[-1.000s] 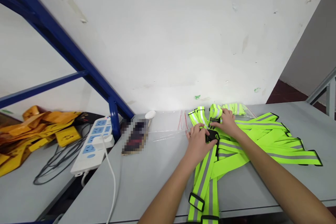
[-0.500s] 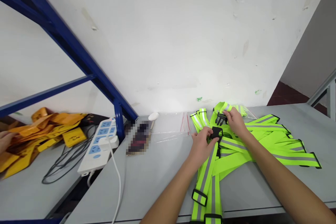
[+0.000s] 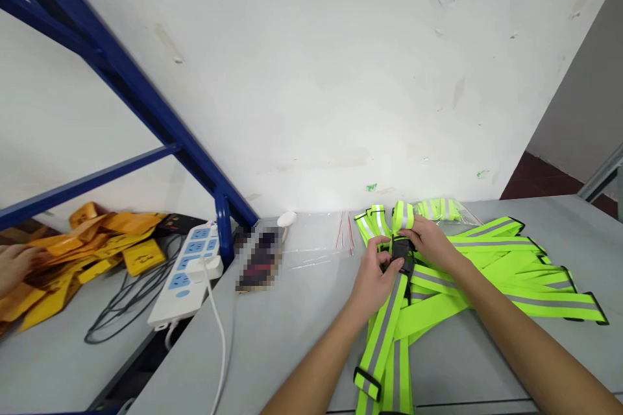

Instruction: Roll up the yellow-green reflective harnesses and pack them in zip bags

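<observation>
A pile of neon yellow-green reflective straps (image 3: 491, 259) with grey stripes and black trim lies on the grey table (image 3: 292, 331). My left hand (image 3: 372, 275) and my right hand (image 3: 428, 240) meet over a black plastic buckle (image 3: 402, 253) on one strap. Both hands are closed in a pinch on the buckle, left from the near side, right from the far side. A strap (image 3: 384, 337) runs from the buckle down toward the table's front edge.
Clear plastic bags (image 3: 316, 237) with red seals lie by the wall, beside a blurred phone (image 3: 257, 259). A white power strip (image 3: 187, 272) with cables sits left of a blue rack post (image 3: 224, 233). Orange items (image 3: 82, 249) lie far left, touched by another person's hand (image 3: 12, 266).
My hands have come together on the black buckle; the right hand moved back from the strap's folded end to the buckle. The view shifted slightly right.
</observation>
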{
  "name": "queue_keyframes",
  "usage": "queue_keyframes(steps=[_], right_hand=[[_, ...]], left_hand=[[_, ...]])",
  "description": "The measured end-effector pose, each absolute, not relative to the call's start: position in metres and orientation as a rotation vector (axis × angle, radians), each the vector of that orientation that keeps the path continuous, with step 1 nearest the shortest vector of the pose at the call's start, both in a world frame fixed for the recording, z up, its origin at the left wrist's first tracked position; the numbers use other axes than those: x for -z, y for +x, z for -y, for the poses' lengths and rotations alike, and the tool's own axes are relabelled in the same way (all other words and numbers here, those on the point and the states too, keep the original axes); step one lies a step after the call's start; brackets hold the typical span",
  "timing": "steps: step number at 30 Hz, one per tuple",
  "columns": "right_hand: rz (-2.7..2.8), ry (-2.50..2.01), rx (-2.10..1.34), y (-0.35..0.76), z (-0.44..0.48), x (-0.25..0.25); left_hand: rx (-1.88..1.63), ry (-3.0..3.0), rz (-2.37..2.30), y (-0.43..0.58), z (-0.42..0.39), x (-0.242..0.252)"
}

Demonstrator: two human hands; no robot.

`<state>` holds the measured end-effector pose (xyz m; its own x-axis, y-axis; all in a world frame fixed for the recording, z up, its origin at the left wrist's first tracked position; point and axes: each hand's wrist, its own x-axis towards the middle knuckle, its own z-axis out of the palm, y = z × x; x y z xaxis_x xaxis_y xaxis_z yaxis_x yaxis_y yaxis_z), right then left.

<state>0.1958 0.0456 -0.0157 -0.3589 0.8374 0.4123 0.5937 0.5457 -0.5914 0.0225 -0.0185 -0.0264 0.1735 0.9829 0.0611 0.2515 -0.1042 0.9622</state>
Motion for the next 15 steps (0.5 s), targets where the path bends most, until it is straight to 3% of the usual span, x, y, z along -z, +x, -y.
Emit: queue_keyframes(steps=[5,10,15], right_hand=[[2.093,-1.191,-0.559,0.191,-0.046,0.024],[1.951,-1.353,-0.303,0.197,-0.045,0.019],[1.927,-1.066,-0.007,0.201,-0.002,0.007]], left_hand=[[-1.056,1.381,-1.221,0.024,0.014,0.027],[-1.082,1.265,-1.267,0.024,0.012,0.015],[-0.838,1.264,-1.162,0.013,0.012,0.006]])
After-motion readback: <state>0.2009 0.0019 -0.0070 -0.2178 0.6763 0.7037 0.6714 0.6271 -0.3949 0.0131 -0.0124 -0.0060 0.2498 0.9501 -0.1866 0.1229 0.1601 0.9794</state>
